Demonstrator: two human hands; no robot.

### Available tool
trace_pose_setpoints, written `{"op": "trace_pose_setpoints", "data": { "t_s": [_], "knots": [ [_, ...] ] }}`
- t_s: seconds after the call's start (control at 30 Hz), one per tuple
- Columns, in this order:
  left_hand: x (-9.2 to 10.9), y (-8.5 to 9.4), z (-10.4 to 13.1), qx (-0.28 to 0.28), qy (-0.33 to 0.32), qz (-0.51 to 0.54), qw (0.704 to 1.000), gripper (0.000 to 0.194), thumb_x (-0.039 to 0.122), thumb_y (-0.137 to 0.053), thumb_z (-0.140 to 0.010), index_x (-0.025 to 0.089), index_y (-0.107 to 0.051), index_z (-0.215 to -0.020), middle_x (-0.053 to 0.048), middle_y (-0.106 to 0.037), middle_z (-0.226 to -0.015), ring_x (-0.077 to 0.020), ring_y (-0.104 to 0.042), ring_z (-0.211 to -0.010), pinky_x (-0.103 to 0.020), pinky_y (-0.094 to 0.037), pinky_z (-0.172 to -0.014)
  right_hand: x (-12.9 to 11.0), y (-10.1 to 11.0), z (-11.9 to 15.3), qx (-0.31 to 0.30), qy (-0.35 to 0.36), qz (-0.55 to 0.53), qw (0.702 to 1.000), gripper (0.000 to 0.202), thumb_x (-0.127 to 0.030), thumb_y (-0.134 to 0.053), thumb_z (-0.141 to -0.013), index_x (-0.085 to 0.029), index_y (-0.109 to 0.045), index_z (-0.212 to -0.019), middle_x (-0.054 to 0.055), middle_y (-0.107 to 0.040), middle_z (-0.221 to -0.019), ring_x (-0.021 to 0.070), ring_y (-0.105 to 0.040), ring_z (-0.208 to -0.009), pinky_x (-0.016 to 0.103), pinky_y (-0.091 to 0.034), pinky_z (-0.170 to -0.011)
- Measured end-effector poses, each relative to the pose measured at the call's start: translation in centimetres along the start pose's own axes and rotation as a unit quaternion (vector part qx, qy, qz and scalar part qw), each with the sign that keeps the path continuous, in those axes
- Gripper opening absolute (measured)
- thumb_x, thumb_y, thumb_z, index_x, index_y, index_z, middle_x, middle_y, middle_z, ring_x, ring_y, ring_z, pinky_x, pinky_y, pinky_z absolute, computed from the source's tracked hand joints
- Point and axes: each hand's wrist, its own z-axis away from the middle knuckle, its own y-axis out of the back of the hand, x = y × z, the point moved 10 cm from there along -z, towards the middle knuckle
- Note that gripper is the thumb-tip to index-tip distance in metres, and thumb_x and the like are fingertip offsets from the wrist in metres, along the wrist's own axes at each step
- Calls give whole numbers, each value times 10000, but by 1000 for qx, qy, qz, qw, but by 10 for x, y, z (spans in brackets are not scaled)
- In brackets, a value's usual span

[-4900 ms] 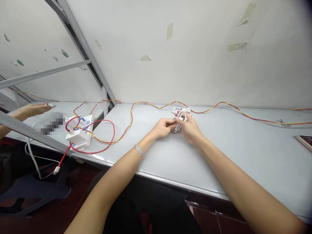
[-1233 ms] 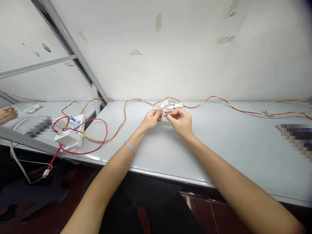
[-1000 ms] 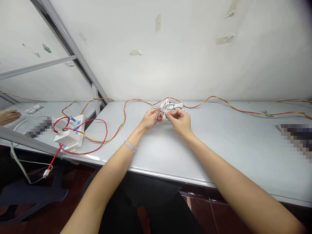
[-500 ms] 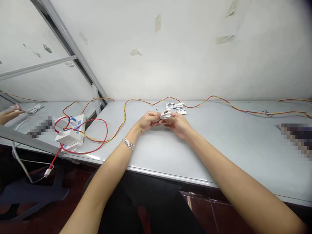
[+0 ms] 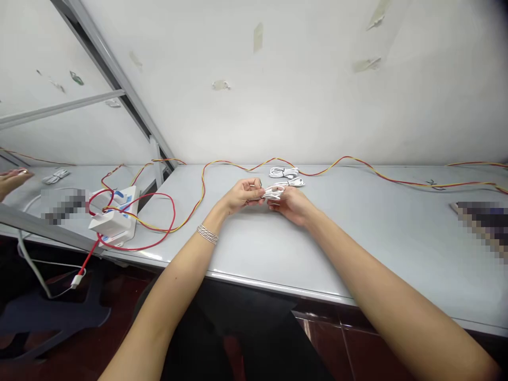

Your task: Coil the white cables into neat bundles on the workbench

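A coiled white cable (image 5: 273,192) is held between both hands above the grey table (image 5: 254,248). The fingers of my left hand (image 5: 246,194) pinch its left end, and a short dark tie shows near the fingertips. My right hand (image 5: 291,205) grips the right side of the coil, its fingers partly hidden. Just behind the hands lie two more white cable bundles, one (image 5: 284,172) farther back and one (image 5: 292,182) close to my right fingers.
A white power strip (image 5: 129,203) with an adapter and looped red wires sits at the left. A red-yellow wire (image 5: 234,164) runs along the back. A pixelated object (image 5: 486,222) lies far right. Another person's hand (image 5: 14,181) shows at far left.
The coil has turned and now lies flatter, with its loops in clearer view. My hands have shifted slightly. The other person's hand has moved left.
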Motion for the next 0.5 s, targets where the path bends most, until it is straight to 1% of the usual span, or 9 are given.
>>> {"op": "trace_pose_setpoints", "data": {
  "t_s": [0.07,0.13,0.23,0.33,0.43,0.5],
  "knots": [
    [1,1,0,6,-5,0,1000,577,485,-924,-611,162,-449,-663,30,-569,-614,-81,-588,-563,-184,-291,-493,1,1,-1,-1,-3,7,1000,130,-188,-701,-598,-194,-678,-725,28,-669,-742,141,-556,-688,266,-421,-623],
    [-1,1,1,1,2,-9,1000,559,496,-915,-622,154,-475,-659,23,-576,-622,-78,-583,-562,-188,-317,-507,0,1,0,0,-3,20,1000,107,-192,-692,-601,-196,-681,-707,28,-655,-722,140,-534,-669,266,-423,-609],
    [0,-1,4,-30,7,-39,999,507,518,-870,-687,148,-524,-686,-16,-640,-658,-79,-567,-570,-206,-355,-533,-1,0,1,-2,-12,32,999,115,-197,-708,-595,-188,-697,-708,31,-655,-706,147,-549,-672,266,-418,-600],
    [3,-3,8,-60,4,-94,994,440,514,-816,-759,145,-579,-734,-37,-683,-704,-75,-533,-572,-220,-374,-550,1,0,4,5,-37,39,999,152,-233,-777,-587,-170,-700,-702,35,-662,-695,142,-568,-665,266,-414,-601],
    [5,-3,10,-72,1,-164,984,378,467,-826,-751,133,-649,-765,-34,-691,-748,-93,-563,-646,-239,-432,-626,4,3,5,16,-53,65,996,243,-304,-852,-561,-161,-706,-692,22,-656,-680,122,-544,-623,266,-410,-595],
    [6,-3,9,-67,-12,-202,977,344,427,-838,-731,124,-678,-757,-45,-703,-775,-121,-603,-720,-266,-471,-706,3,7,5,35,-38,102,993,273,-353,-860,-553,-167,-715,-690,8,-641,-650,114,-517,-595,266,-392,-578]
  ]
}}
